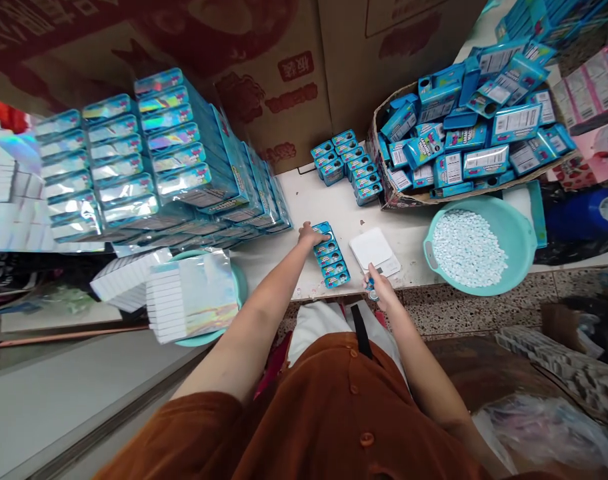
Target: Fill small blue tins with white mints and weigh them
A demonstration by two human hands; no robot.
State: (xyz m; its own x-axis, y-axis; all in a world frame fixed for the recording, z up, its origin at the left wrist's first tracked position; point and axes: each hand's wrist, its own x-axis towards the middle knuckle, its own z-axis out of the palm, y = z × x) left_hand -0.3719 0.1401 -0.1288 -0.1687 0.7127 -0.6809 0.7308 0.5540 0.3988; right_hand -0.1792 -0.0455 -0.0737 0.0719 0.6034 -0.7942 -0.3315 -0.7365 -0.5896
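Observation:
On the white table, a short row of small blue candy tins stands with round openings facing up. My left hand is closed around the far end of this row, with a digit lying across the top of the last tin. My right hand is closed on a small blue item with a round, shiny end, held near the table's front edge; its exact kind is too small to tell. Just beyond that hand lies a flat white digital scale, its small dark display partly covered by the fingers.
A turquoise basin of small white candies stands right. Behind it, a cardboard box overflows with blue tins. More tins stand in rows at the back. Wrapped stacks of blue packs rise left, above a basin of silvery packs.

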